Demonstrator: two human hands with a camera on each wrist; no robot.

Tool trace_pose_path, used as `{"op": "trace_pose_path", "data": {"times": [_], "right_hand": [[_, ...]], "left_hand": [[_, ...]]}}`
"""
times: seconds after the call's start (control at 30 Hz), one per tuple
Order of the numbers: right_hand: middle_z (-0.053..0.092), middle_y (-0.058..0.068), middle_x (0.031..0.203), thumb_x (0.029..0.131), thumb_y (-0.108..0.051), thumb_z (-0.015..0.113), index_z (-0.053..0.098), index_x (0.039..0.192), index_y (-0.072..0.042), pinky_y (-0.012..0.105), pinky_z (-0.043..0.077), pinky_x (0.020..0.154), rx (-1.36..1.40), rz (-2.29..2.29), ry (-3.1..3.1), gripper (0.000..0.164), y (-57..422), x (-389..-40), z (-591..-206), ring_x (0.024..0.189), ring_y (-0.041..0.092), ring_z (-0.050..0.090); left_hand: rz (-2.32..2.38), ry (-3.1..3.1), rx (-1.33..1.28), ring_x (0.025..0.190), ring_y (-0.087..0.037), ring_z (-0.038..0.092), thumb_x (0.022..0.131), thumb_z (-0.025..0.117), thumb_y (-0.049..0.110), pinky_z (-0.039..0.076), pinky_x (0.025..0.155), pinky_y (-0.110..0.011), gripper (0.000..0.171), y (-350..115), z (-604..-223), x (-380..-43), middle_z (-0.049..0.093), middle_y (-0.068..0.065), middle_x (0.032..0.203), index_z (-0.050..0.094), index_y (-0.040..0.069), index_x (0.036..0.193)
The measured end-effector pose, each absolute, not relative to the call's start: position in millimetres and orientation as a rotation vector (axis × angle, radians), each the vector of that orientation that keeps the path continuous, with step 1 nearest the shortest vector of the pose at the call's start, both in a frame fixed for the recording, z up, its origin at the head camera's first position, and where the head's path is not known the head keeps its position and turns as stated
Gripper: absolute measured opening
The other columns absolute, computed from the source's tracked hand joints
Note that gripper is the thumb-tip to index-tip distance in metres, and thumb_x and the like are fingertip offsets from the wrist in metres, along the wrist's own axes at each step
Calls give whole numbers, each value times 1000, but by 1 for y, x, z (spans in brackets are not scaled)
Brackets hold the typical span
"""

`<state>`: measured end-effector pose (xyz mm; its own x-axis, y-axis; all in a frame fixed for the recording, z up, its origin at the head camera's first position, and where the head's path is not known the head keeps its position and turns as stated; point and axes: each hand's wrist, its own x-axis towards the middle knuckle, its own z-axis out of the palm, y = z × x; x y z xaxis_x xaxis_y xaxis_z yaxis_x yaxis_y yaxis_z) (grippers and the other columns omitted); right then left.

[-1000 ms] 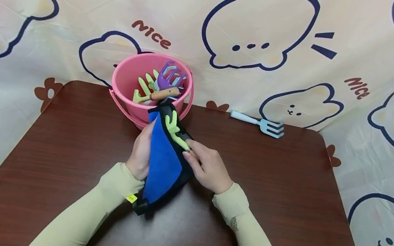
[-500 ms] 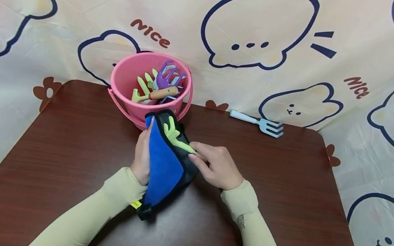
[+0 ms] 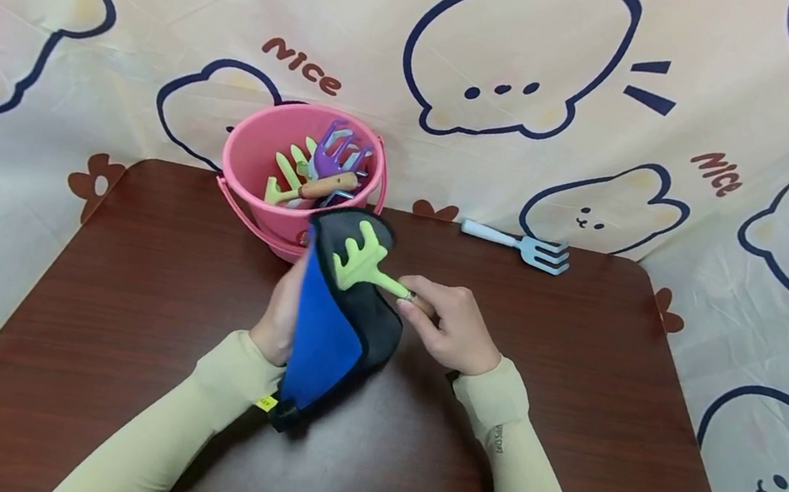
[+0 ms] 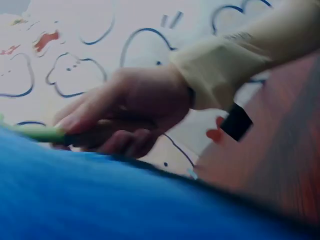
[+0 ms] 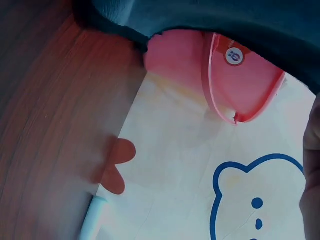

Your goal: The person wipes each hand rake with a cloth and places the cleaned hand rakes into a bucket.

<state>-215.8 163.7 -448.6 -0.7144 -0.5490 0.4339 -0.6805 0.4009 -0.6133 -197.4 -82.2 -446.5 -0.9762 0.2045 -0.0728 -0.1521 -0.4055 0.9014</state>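
Note:
A blue-and-black fabric pouch point(image 3: 324, 337) is held up in front of the bucket by my left hand point(image 3: 279, 314), which grips its left side; the fingers behind it are hidden. With thumb and fingers my right hand point(image 3: 459, 326) pinches the wooden handle of a small green hand rake point(image 3: 364, 263). Its tines lie over the black side of the pouch; I cannot tell whether they touch. In the left wrist view the blue fabric point(image 4: 100, 195) fills the bottom, with the right hand point(image 4: 135, 105) beyond. The right wrist view shows only the hand's edge point(image 5: 312, 165).
A pink bucket point(image 3: 257, 220) with several garden tools, including a purple hand rake point(image 3: 329, 157), stands at the back left of the brown table point(image 3: 571, 388). A light blue hand fork point(image 3: 540, 256) lies at the back edge. A patterned cloth hangs behind.
The right hand has moved rightward with the green rake, whose tines now face up more fully. The pouch has turned to show more of its black side.

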Motion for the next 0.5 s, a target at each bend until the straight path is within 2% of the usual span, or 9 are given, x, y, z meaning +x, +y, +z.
{"op": "trace_pose_path", "data": {"times": [0.1, 0.2, 0.33, 0.5], "right_hand": [[46, -7, 64, 100, -10, 65, 69, 115, -10, 23, 36, 52, 1097, 1221, -2498, 16, 165, -216, -448, 57, 3, 42], [47, -7, 65, 100, -9, 65, 69, 118, -9, 24, 37, 53, 1126, 1239, -2510, 19, 164, -215, -446, 57, 4, 43], [48, -7, 64, 100, -11, 66, 70, 121, -8, 24, 39, 53, 1160, 1235, -2525, 22, 162, -214, -443, 57, 3, 43], [50, -8, 64, 99, -13, 67, 71, 122, -8, 24, 40, 51, 1187, 1253, -2555, 24, 159, -212, -440, 55, 3, 43]], "left_hand": [[2414, 1471, 256, 111, -6, 58, 108, 50, 43, 49, 98, -24, 47, -76, -448, -198, 60, 6, 127, 46, 13, 145], [2460, 1357, 371, 100, -13, 61, 106, 59, 28, 53, 88, -26, 25, -72, -449, -200, 63, 4, 107, 52, 16, 127], [2537, 1216, 375, 97, -11, 62, 104, 63, 27, 54, 85, -23, 24, -73, -448, -200, 65, 5, 106, 56, 18, 125], [2548, 1016, 453, 84, -8, 68, 107, 59, 25, 55, 76, -19, 10, -77, -447, -201, 67, 4, 91, 58, 16, 112]]}}
